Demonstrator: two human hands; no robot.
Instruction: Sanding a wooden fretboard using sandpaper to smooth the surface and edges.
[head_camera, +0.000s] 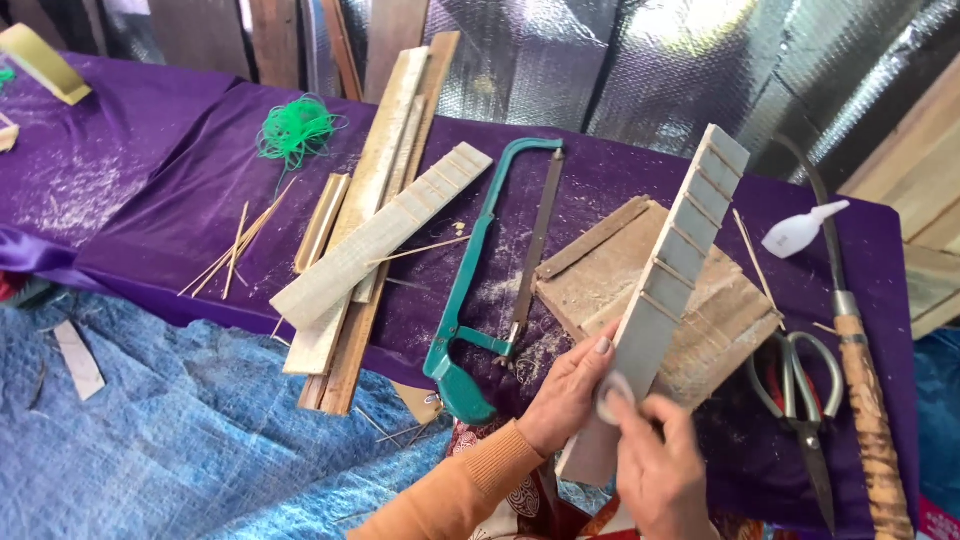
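Hands meet at the desk's near edge: the left hand clasps the lower end of a slotted wooden strip, tilted over a sawdust-covered wooden block, while the right hand pinches a small pale piece against it. A green hacksaw lies just left.

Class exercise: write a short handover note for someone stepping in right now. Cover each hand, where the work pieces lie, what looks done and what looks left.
Left hand: grips the lower edge of the grey slotted strip, holding it tilted over the wooden block.
Right hand: presses a small pale piece against the strip's lower face.
Nearby: green hacksaw to the left, scissors and wooden-handled blade to the right, white glue bottle beyond.
Done: thin sticks sit in the strip's slots; a second slotted strip lies on the planks.
Left: it seems the strip's lower end is being worked on.
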